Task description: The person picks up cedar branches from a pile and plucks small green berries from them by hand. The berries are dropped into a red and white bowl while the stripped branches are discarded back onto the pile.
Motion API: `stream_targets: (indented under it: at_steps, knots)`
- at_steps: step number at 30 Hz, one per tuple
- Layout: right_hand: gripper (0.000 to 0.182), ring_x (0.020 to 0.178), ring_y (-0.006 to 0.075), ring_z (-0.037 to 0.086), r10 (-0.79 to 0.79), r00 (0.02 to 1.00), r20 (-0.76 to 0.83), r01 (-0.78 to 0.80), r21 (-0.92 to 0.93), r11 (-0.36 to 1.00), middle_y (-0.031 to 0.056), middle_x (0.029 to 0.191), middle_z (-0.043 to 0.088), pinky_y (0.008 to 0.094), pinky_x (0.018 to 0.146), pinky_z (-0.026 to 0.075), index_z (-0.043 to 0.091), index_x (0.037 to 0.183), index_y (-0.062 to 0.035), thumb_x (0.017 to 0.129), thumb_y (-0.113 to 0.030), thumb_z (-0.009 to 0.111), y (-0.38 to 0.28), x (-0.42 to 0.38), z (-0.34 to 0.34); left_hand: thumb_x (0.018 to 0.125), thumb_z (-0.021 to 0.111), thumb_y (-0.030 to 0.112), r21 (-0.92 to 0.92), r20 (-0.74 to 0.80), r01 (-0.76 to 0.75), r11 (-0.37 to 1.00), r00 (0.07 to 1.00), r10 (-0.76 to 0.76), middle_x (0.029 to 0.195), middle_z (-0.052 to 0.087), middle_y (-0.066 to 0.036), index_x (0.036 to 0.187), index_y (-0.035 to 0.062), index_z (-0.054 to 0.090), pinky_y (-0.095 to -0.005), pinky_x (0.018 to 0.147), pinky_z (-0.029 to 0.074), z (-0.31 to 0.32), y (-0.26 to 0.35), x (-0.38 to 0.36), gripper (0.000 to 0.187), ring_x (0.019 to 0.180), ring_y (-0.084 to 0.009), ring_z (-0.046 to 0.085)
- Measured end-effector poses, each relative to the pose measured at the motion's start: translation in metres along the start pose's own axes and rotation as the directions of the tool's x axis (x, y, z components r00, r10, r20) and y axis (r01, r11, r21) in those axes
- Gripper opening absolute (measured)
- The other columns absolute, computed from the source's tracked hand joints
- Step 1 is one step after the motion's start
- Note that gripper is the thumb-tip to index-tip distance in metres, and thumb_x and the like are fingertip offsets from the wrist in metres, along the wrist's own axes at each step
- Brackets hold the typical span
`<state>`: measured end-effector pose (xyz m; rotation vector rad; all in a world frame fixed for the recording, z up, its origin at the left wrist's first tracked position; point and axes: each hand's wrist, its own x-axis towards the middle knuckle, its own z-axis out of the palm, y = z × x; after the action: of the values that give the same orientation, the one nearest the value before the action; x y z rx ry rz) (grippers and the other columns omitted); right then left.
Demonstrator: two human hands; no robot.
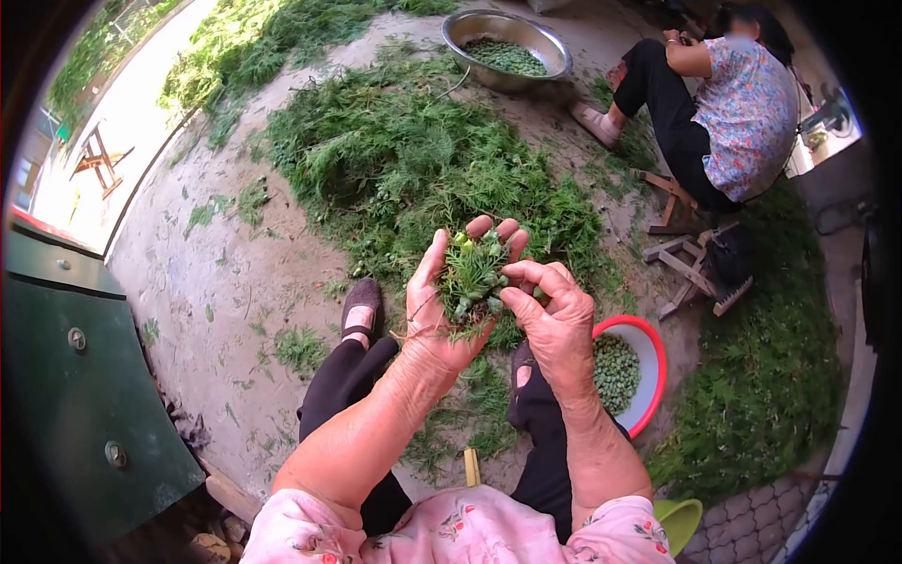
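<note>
A bunch of evergreen sprigs with small green cones (474, 273) lies in the cupped palm of my left hand (434, 310), whose fingers curl up behind it. My right hand (554, 320) pinches at the right edge of the bunch, thumb against forefinger, on what looks like a green cone. Another cone shows under the curled right fingers. Beside my right forearm, a white basin with a red rim (660, 376) holds many loose green cones (615, 374).
A big heap of evergreen branches (404, 155) covers the ground ahead. Behind it stands a metal basin (554, 47) with more cones. A person (742, 113) sits at the right near wooden stools (691, 268). A green metal panel (85, 385) is at the left.
</note>
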<state>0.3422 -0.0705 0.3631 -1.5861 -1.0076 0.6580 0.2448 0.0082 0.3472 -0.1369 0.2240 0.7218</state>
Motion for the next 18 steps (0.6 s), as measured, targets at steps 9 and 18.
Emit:
stream_targets:
  at_steps: [9,18]
  knots:
    - [0.015,0.069,0.0111,0.058,0.201,0.972,0.118,-0.222,0.735,0.641,0.0089,0.091,0.058,0.023,0.051,0.046,0.05,0.1,0.0033,0.085,-0.001,0.049,-0.014,0.002,-0.01,0.093,0.041,0.039,-0.015,-0.001,0.016,1.0,1.0,-0.016,0.127,0.047,-0.017,0.118,0.0062,0.049,-0.0441,0.101,0.036,0.003,-0.001,-0.002,0.042,0.12,-0.0308,0.043]
    - [0.026,0.074,0.0149,0.057,-0.082,0.996,0.019,0.084,-0.101,0.991,0.006,0.077,0.058,0.0268,0.068,0.045,0.063,0.098,-0.0043,0.074,-0.01,0.071,-0.011,0.002,-0.005,0.093,0.039,0.039,0.097,-0.016,0.039,0.995,0.999,-0.037,0.126,0.047,-0.017,0.121,0.0054,0.047,-0.0443,0.1,0.037,-0.001,-0.01,-0.002,0.045,0.119,-0.0312,0.043]
